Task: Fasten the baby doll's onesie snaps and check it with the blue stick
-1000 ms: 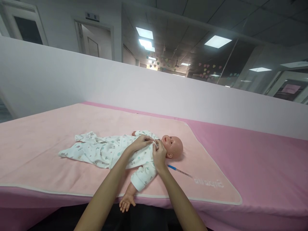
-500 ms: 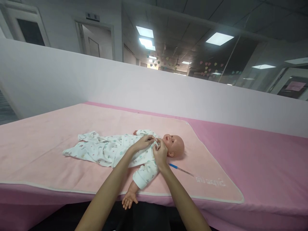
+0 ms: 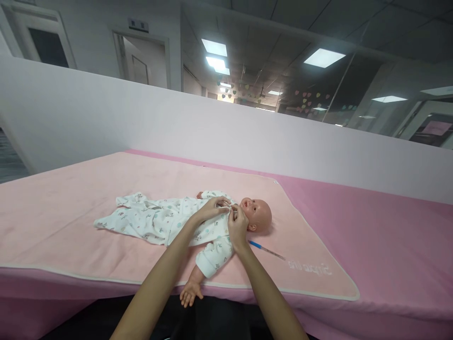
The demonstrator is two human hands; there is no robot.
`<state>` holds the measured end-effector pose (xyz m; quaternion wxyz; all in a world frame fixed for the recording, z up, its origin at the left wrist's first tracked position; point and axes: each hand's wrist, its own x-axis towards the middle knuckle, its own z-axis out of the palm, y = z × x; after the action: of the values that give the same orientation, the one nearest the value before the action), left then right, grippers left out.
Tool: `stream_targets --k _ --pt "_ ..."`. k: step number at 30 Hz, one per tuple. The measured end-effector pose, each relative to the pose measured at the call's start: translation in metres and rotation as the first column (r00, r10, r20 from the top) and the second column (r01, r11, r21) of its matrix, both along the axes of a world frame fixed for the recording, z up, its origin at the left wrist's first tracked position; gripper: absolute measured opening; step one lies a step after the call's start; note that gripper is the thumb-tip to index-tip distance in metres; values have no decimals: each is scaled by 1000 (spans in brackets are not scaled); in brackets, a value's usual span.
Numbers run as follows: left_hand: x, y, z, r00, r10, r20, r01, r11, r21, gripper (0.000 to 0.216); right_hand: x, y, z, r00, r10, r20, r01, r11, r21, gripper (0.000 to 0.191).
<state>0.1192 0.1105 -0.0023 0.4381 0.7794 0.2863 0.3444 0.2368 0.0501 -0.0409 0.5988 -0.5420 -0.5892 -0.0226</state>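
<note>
A baby doll [image 3: 261, 215] lies on its back with its head to the right, dressed in a white printed top [image 3: 212, 232] and matching trousers [image 3: 148, 221]. At the top's neckline, just below the doll's chin, my left hand [image 3: 212, 209] pinches the fabric. My right hand [image 3: 238, 224] grips the same neckline from the other side, its fingertips close to those of the left. What lies right between the fingertips is too small to make out. One doll hand [image 3: 191, 293] hangs over the near table edge.
A blue-capped thermometer-like stick [image 3: 265, 249] rests near the doll's head. Beneath is a peach mat [image 3: 71, 198] with pale trim on a pink-covered table [image 3: 399, 245]. A low white wall [image 3: 226, 127] runs behind, with glass above it.
My right hand has shifted slightly right and my fingertips have drawn closer at the neckline. The doll and the stick stay in place.
</note>
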Motion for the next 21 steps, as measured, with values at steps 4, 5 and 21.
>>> stream_targets --k 4,5,21 --pt "0 0 1 1000 -13 -5 13 1000 23 31 0 2 -1 997 -50 57 49 998 30 21" --pt "0 0 1 1000 -17 -13 18 999 35 31 0 2 -1 996 -58 64 56 998 34 21" --pt "-1 10 -5 990 -2 -144 23 989 144 32 1 2 -1 998 -23 59 21 999 32 22"
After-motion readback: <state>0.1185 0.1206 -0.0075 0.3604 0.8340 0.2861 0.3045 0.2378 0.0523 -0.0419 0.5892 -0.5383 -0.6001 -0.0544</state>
